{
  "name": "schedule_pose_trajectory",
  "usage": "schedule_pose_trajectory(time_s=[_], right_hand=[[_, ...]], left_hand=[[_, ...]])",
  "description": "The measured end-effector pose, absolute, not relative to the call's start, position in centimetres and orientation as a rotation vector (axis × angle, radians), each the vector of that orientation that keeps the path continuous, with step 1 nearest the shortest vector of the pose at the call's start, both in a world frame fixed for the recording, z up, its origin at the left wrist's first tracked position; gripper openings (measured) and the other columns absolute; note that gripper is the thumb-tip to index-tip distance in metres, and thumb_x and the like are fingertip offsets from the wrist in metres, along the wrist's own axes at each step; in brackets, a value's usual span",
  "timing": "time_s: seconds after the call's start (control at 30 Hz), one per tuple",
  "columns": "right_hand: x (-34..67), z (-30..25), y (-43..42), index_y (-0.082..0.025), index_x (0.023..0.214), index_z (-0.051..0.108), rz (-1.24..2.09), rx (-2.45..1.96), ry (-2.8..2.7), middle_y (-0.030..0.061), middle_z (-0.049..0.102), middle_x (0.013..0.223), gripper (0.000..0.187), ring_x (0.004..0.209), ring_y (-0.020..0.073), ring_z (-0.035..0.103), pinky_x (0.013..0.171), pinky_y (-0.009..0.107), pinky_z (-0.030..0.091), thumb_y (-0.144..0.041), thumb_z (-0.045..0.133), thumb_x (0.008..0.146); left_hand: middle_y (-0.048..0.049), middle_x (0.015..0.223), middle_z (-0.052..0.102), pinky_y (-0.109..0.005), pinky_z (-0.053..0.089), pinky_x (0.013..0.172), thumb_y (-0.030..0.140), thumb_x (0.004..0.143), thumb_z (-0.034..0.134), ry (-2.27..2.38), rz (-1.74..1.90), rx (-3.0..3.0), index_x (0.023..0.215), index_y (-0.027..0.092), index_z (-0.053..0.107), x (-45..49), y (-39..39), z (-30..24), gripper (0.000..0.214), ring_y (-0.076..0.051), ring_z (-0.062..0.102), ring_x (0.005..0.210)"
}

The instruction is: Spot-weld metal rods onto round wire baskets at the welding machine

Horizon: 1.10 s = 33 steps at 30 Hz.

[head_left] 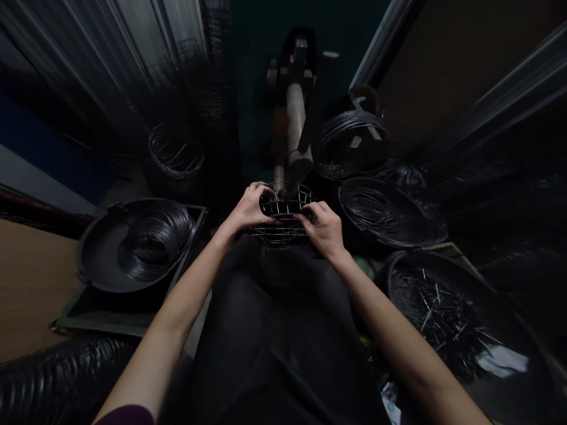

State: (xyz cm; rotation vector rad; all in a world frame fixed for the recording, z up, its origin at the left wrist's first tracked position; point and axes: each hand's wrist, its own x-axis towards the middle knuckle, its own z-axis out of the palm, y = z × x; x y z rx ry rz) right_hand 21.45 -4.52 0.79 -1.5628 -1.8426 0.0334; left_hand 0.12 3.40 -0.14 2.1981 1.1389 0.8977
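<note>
A round wire cage made of rings and cross wires rests over my lap, just in front of a welding machine's metal arm. My left hand grips the cage's left rim with fingers curled over the top ring. On the right rim, my right hand is closed, thumb and fingers pinching the wires. Both forearms reach in from the bottom of the view.
A dark pan with a coil of wire rings sits at the left on a tray. Stacks of wire rings and a flat disc of rings lie to the right. A basin of short cut wires stands at the lower right.
</note>
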Motion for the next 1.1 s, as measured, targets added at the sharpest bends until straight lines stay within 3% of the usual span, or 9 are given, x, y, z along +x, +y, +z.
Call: schedule_pose_trajectory(time_s=[0.17,0.47,0.63,0.77,0.87,1.03,1.1], right_hand=[[21.4,0.8,-4.2,-0.021,0.083,0.065,0.052,-1.62,-1.78,0.0052,0.063,0.086,0.027,0.073,0.017,0.058,0.065,0.028,0.043,-0.045,0.057,0.092],[21.0,2.0,-1.1,-0.02,0.084,0.067,0.135,-1.728,-1.657,0.0059,0.061,0.091,0.016,0.075,0.0176,0.056,0.072,0.031,0.045,-0.036,0.068,0.084],[23.9,2.9,-8.0,-0.021,0.095,0.068,0.209,-1.659,-1.688,0.0088,0.063,0.096,0.039,0.092,0.0212,0.06,0.088,0.037,0.048,-0.038,0.034,0.1],[26.4,-0.1,-16.4,-0.026,0.093,0.067,0.387,-1.752,-1.796,0.0068,0.066,0.089,0.04,0.085,0.0228,0.064,0.08,0.04,0.053,-0.046,0.033,0.099],[28.1,-4.3,-21.0,-0.028,0.086,0.067,0.693,-1.777,-1.818,0.0055,0.069,0.082,0.037,0.077,0.0239,0.068,0.072,0.04,0.058,-0.051,0.04,0.095],[30.7,-8.3,-24.2,-0.029,0.1,0.073,0.99,-1.809,-1.652,0.007,0.073,0.107,0.033,0.103,0.0281,0.069,0.095,0.048,0.055,-0.052,0.052,0.088],[30.8,-7.6,-24.0,-0.028,0.101,0.073,1.078,-1.812,-1.52,0.0075,0.073,0.105,0.034,0.1,0.0284,0.07,0.093,0.049,0.057,-0.053,0.058,0.085]], left_hand=[[-0.012,0.127,0.05,-0.044,0.042,0.11,0.037,0.048,0.094,1.09,0.927,2.243,0.108,0.016,0.06,0.0,4.4,-0.6,0.072,-0.03,0.049,0.126],[-0.0096,0.123,0.054,-0.047,0.045,0.107,0.041,0.049,0.091,1.096,0.895,2.199,0.114,0.016,0.058,0.2,7.9,-0.1,0.078,-0.029,0.055,0.118],[-0.0207,0.15,0.035,-0.051,0.039,0.112,0.056,0.057,0.085,1.051,1.05,1.953,0.144,0.019,0.027,-2.1,6.3,-4.6,0.111,-0.032,0.039,0.14],[-0.0239,0.147,0.035,-0.048,0.049,0.102,0.07,0.053,0.08,1.073,1.017,1.724,0.143,0.022,0.017,-3.2,4.7,-7.4,0.12,-0.031,0.044,0.137],[-0.0213,0.142,0.042,-0.046,0.048,0.103,0.073,0.047,0.081,1.085,1.094,1.712,0.139,0.023,0.02,-3.7,3.6,-7.1,0.121,-0.029,0.047,0.134],[-0.0165,0.136,0.048,-0.043,0.043,0.109,0.069,0.055,0.081,1.024,1.149,1.907,0.132,0.022,0.03,-5.2,0.2,-5.1,0.104,-0.027,0.051,0.129],[-0.0146,0.133,0.05,-0.042,0.043,0.109,0.063,0.058,0.082,1.005,1.167,1.969,0.129,0.021,0.037,-5.4,-1.4,-4.3,0.094,-0.027,0.053,0.125]])
